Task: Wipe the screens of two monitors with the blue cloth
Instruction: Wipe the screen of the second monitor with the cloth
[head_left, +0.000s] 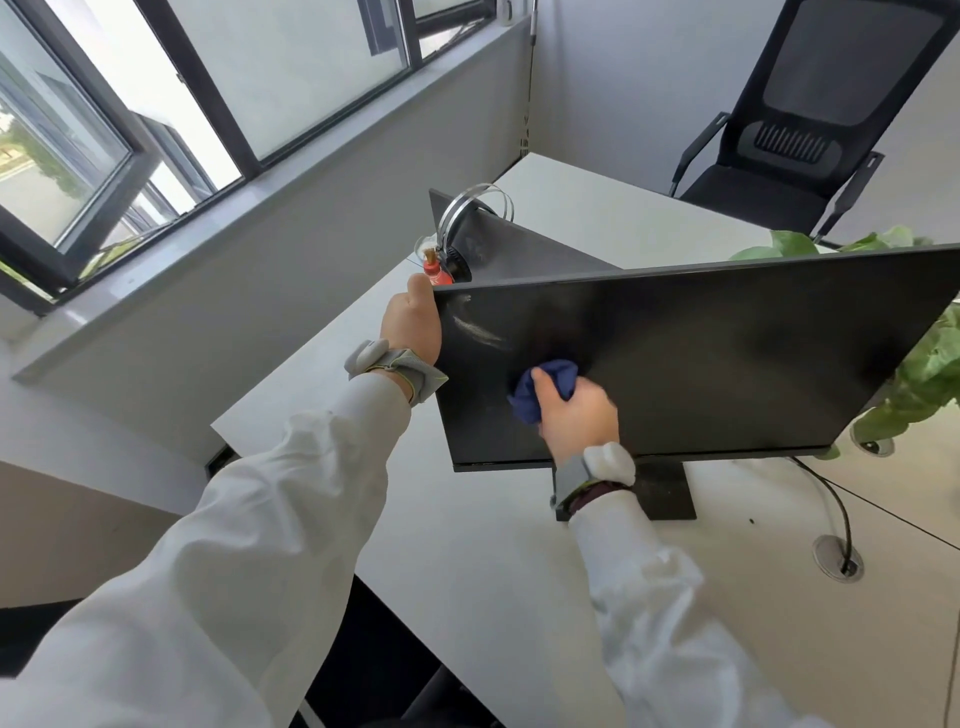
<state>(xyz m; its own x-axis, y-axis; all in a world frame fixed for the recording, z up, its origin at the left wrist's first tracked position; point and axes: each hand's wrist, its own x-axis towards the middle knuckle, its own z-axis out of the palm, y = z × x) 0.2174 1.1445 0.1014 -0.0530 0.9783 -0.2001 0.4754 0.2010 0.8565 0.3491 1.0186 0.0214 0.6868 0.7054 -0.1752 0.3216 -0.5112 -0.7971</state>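
Your right grip (579, 415) is clamped on the bunched blue cloth (548, 382), pressing it to the lower-left screen of the near monitor (727, 353); your left grip (413, 325) clasps that monitor's left edge. The second monitor (519, 249) stands behind on the counter (467, 545)

Loose, crinkled white long sleeves cover both arms: the left sleeve (249, 545) at 7 o'clock, the right sleeve (675, 623) at 5 o'clock. A grey fabric strap with a rounded white module wraps each wrist, the left strap (410, 376) at 6 o'clock of the left hand (413, 330), the right strap (571, 478) at 6 o'clock of the right hand (576, 415)
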